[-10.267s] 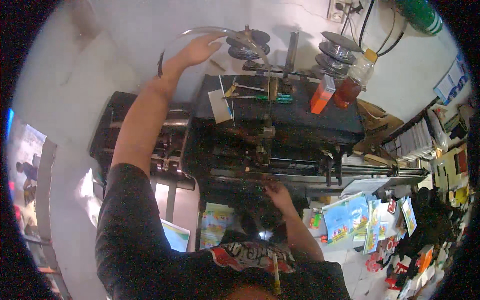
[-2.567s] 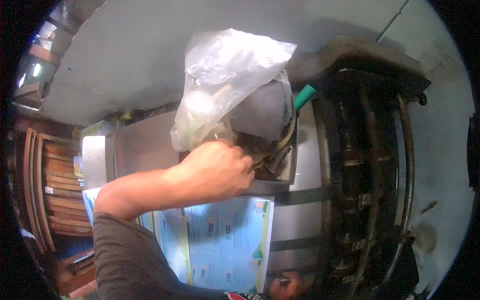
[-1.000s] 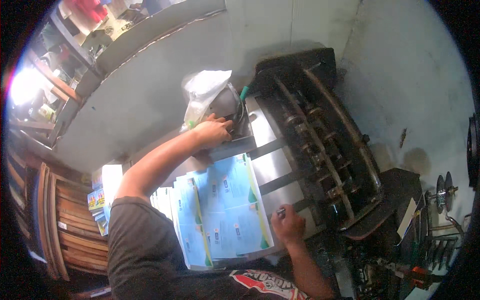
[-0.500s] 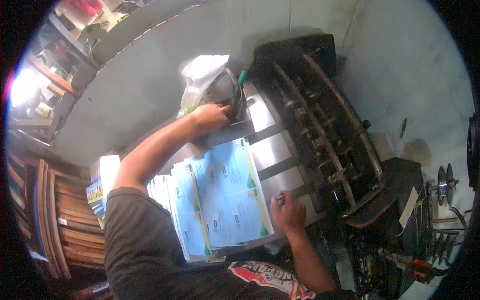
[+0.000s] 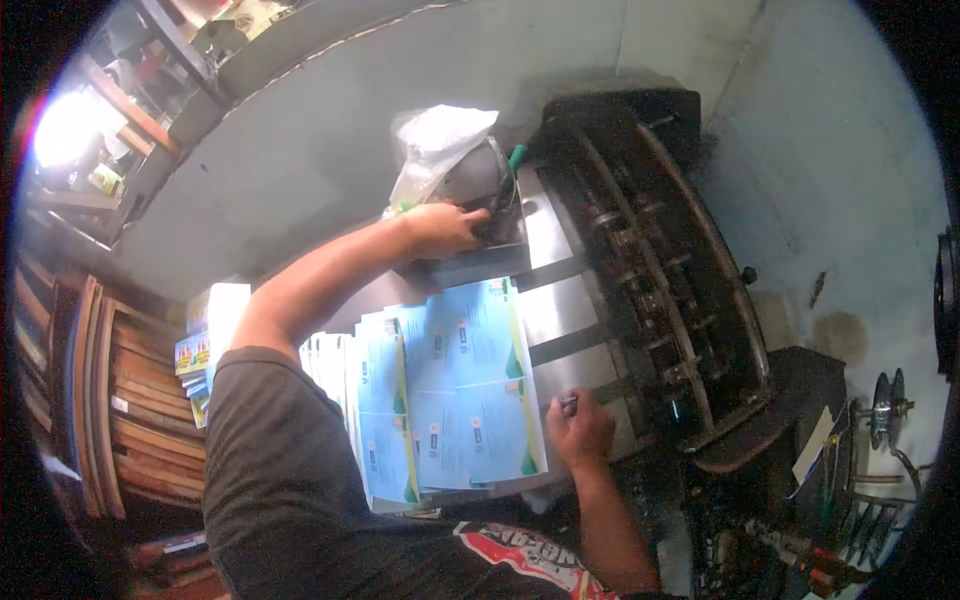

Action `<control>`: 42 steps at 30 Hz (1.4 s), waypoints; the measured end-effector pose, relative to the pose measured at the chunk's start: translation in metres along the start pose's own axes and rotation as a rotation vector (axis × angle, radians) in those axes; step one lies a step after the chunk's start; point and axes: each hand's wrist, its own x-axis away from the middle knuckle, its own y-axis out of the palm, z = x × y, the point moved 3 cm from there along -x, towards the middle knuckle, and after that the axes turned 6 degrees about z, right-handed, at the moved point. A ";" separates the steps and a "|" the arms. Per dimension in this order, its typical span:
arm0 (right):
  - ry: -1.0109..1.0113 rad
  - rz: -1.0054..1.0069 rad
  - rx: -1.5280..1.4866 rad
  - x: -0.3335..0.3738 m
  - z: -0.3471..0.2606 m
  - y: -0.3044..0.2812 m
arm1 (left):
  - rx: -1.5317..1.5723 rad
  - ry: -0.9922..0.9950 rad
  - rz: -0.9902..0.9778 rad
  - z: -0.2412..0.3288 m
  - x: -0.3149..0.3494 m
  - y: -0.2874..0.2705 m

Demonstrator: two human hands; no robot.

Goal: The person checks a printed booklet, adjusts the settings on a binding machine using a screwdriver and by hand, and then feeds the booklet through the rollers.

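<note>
My left hand [image 5: 440,230] reaches across to the back, fingers curled against a dark grey object [image 5: 475,180] partly covered by a white plastic bag [image 5: 437,145]. What those fingers hold, if anything, is hidden. Beneath my left arm, overlapping blue printed sheets [image 5: 465,390] with green and yellow edges lie on a metal feed table [image 5: 555,305]. Just right of the sheets, my right hand [image 5: 583,430] is closed, thumb and forefinger around a small shiny metal piece [image 5: 569,402]. Whether that piece is loose or fixed to the table cannot be made out.
Dark belts cross the table toward a black machine frame [image 5: 650,260] with rollers. Wooden boards [image 5: 150,410] stand at the left, beside stacked printed papers [image 5: 195,355]. A pale wall [image 5: 320,140] runs behind. Metal discs and levers [image 5: 885,410] jut out at the right.
The whole view has shifted, so the table and machine appear further right. Both hands keep about the same places relative to the bag and the sheets.
</note>
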 end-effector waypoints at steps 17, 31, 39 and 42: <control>-0.065 0.008 -0.230 -0.115 -0.060 0.029 | 1.263 -0.600 1.103 0.109 0.171 -0.025; -0.017 -0.131 0.212 -0.202 -0.108 0.080 | 2.060 -1.187 1.588 0.296 0.286 0.033; -0.093 -0.021 0.061 -0.186 -0.078 0.048 | 2.015 -0.852 1.329 0.285 0.244 -0.003; 0.077 -0.069 -0.328 -0.121 -0.079 0.011 | 1.999 -0.683 1.067 0.294 0.210 -0.015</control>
